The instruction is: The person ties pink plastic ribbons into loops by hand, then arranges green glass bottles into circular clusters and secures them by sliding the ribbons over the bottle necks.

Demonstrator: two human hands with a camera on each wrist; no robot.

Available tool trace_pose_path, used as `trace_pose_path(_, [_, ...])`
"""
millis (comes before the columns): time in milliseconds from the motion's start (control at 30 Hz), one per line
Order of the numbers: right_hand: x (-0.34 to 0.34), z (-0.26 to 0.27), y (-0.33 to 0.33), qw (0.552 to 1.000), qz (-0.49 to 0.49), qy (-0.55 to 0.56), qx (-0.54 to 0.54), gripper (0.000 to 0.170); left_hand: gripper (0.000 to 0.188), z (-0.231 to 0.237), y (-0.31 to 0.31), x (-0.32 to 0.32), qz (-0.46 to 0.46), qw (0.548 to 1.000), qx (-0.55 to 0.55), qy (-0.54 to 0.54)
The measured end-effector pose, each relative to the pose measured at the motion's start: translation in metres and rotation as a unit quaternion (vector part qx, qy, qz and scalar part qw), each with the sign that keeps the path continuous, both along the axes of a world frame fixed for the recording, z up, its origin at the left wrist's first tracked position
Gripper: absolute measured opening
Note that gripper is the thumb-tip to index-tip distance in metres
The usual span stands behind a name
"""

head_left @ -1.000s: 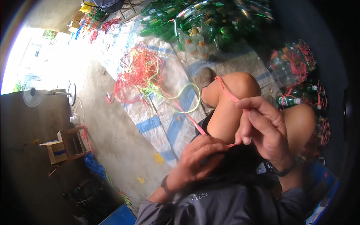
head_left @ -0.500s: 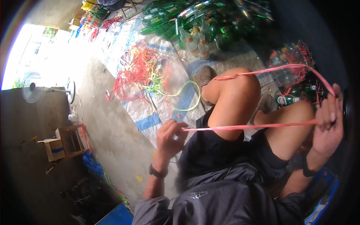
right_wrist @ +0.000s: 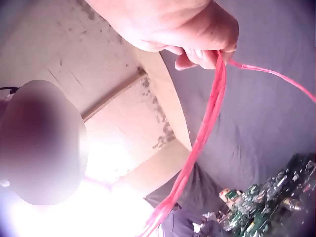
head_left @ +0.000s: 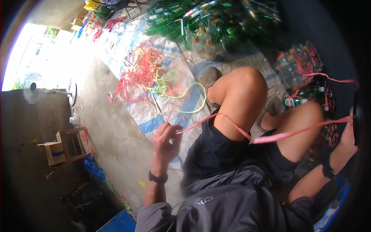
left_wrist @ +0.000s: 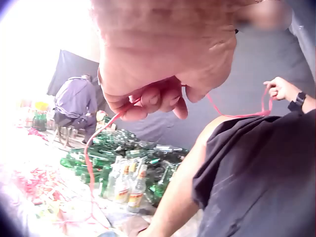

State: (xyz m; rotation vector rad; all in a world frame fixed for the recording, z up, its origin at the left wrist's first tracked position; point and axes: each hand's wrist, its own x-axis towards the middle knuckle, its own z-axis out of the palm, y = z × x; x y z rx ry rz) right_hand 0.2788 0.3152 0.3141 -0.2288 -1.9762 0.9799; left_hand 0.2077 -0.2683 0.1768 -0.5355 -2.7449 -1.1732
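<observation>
A pink plastic strip (head_left: 270,138) runs across the person's lap between the two hands. The left hand (head_left: 166,141) holds one part of it over the left thigh side; in the left wrist view the left hand (left_wrist: 163,64) has its fingers curled round the strip (left_wrist: 89,160). Far out at the right edge, the right hand (head_left: 349,133) is partly cut off in the head view. The right wrist view shows the right hand (right_wrist: 182,29) pinching the strip (right_wrist: 197,143), with a thinner end trailing off to the right.
A tangle of red and green strips (head_left: 141,71) lies on a white and blue sheet (head_left: 152,125). Green bottles (head_left: 170,19) are heaped behind, with bundled bottles (head_left: 295,67) at right. A fan (head_left: 34,88) and a wooden frame (head_left: 75,145) stand left. Another person (left_wrist: 74,101) sits farther off.
Both hands moved apart from close together, the right one far to the right. The strip loop has left the knee, and its loose end now hangs at the right.
</observation>
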Motion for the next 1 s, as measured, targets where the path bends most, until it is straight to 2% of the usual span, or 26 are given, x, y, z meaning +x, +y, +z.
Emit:
trace_pose_path(33, [0.008, -0.019, 0.007, 0.954, -0.079, -0.139, 0.254, 0.044, 0.014, -0.001, 0.009, 0.004, -0.011, 1.000, -0.005, 0.014])
trace_pose_path(67, [-0.007, -0.015, -0.036, 0.994, 0.043, -0.104, -0.002, 0.043, 0.015, 0.005, 0.020, 0.006, -0.028, 1.000, 0.001, 0.005])
trace_pose_path(100, [-0.027, -0.006, -0.097, 0.951, 0.161, -0.058, -0.258, 0.043, 0.015, 0.014, 0.032, 0.008, -0.046, 0.999, 0.006, -0.004])
trace_pose_path(167, [-0.035, -0.011, -0.164, 0.949, 0.281, -0.137, -0.043, 0.051, 0.016, 0.027, 0.048, 0.008, -0.124, 0.992, 0.005, -0.002])
trace_pose_path(233, [-0.029, -0.005, -0.219, 0.863, 0.357, -0.310, -0.180, 0.062, 0.018, 0.039, 0.065, 0.010, -0.153, 0.988, 0.000, -0.007])
trace_pose_path(300, [-0.037, -0.019, -0.246, 0.863, 0.427, -0.270, -0.008, 0.063, 0.018, 0.047, 0.077, 0.012, -0.171, 0.985, 0.007, -0.007])
trace_pose_path(367, [-0.035, -0.039, -0.260, 0.846, 0.462, -0.259, 0.054, 0.060, 0.018, 0.052, 0.087, 0.012, -0.189, 0.982, 0.015, -0.006])
trace_pose_path(400, [-0.032, -0.043, -0.267, 0.844, 0.452, -0.287, 0.011, 0.035, 0.018, 0.053, 0.090, 0.012, -0.191, 0.981, 0.034, -0.014])
trace_pose_path(433, [-0.029, -0.049, -0.266, 0.844, 0.452, -0.288, 0.009, 0.035, 0.018, 0.054, 0.092, 0.012, -0.193, 0.980, 0.053, -0.022])
trace_pose_path(500, [-0.025, -0.056, -0.259, 0.817, 0.462, -0.343, -0.035, 0.018, 0.018, 0.051, 0.093, 0.010, -0.195, 0.979, 0.053, -0.018])
trace_pose_path(533, [-0.025, -0.054, -0.261, 0.838, 0.434, -0.323, -0.063, 0.012, 0.018, 0.049, 0.093, 0.010, -0.196, 0.979, 0.054, -0.012])
trace_pose_path(633, [-0.024, -0.053, -0.240, 0.843, 0.410, -0.333, -0.100, 0.011, 0.018, 0.040, 0.089, 0.010, -0.190, 0.979, 0.069, -0.029])
trace_pose_path(700, [-0.023, -0.044, -0.224, 0.855, 0.358, -0.356, -0.119, 0.017, 0.017, 0.033, 0.081, 0.008, -0.177, 0.982, 0.059, -0.028])
trace_pose_path(767, [-0.014, -0.046, -0.196, 0.850, 0.303, -0.382, -0.200, 0.022, 0.017, 0.026, 0.072, 0.006, -0.165, 0.985, 0.048, -0.028])
trace_pose_path(833, [-0.006, -0.039, -0.171, 0.886, 0.235, -0.343, -0.203, 0.023, 0.017, 0.020, 0.065, 0.004, -0.137, 0.990, 0.040, -0.009])
trace_pose_path(867, [0.001, -0.045, -0.149, 0.891, 0.200, -0.297, -0.278, 0.022, 0.017, 0.016, 0.061, 0.004, -0.127, 0.991, 0.038, -0.003])
trace_pose_path(900, [0.007, -0.051, -0.130, 0.888, 0.163, -0.249, -0.349, 0.022, 0.017, 0.012, 0.057, 0.003, -0.128, 0.991, 0.038, -0.003])
trace_pose_path(1000, [0.011, -0.034, -0.091, 0.872, 0.074, -0.151, -0.460, 0.022, 0.017, 0.008, 0.051, 0.002, -0.100, 0.995, 0.023, 0.007])
